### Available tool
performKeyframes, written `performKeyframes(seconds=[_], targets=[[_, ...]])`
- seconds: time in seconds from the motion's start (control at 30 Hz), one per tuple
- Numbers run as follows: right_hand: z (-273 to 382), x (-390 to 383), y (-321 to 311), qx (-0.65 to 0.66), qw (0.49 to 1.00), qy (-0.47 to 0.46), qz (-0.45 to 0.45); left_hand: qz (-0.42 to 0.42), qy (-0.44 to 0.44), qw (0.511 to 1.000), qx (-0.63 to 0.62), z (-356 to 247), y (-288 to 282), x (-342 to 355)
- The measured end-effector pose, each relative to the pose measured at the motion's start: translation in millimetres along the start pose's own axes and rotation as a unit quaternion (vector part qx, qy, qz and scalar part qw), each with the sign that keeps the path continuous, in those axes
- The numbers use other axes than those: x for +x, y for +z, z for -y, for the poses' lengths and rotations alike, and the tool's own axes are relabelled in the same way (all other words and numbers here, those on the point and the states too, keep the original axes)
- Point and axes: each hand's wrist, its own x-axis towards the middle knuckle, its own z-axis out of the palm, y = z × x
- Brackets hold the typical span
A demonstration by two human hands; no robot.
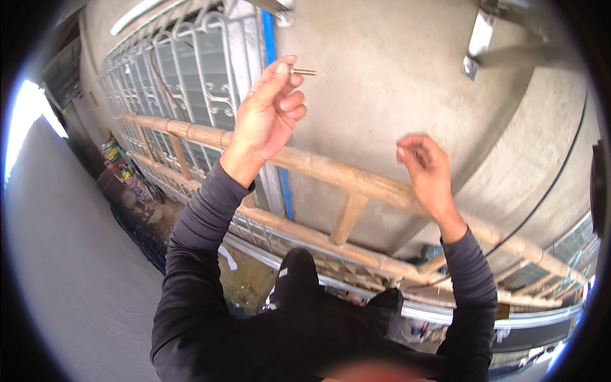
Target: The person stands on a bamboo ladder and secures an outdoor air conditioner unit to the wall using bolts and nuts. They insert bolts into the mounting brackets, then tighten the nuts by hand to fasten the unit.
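Observation:
My left hand [270,105] is raised in front of the grey concrete wall [363,76]. Its thumb and forefinger pinch a thin metal bolt [307,72], whose shank points right. Farther right and lower, my right hand [428,169] hovers before the same wall with its fingers curled in toward the thumb. Whatever those fingers may hold is too small or hidden to make out. Behind and below both hands, a bamboo ladder [356,181] runs across on its side.
A white window grille [210,70] stands at the left, with a blue vertical strip [268,38] beside it. At the upper right, a metal bracket [478,41] juts near the wall. A black cable [554,184] hangs at the right. Clutter [130,178] lies at the lower left.

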Motion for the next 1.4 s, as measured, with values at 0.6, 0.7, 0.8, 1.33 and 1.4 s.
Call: performKeyframes(seconds=[0.6,0.7,0.8,1.33,1.4], targets=[[-41.2,-0.5,0.8,-0.004,0.996,0.068,0.049,-0.033,0.339,0.886,0.315,-218.2,-83.3,198.2],[-40.5,-1.5,2.3,-0.008,0.997,0.071,0.042,0.035,0.322,0.912,0.252,-217.9,-91.0,221.7],[-38.9,-1.8,3.8,-0.018,0.996,0.076,0.033,0.019,0.306,0.912,0.273,-211.7,-94.7,224.4],[-34.8,-2.2,10.2,-0.027,0.996,0.085,0.025,0.251,0.213,0.930,0.161,-219.5,-72.9,269.7],[-34.7,-2.0,10.4,-0.030,0.996,0.085,0.025,0.272,0.184,0.931,0.159,-224.0,-75.5,271.1]])
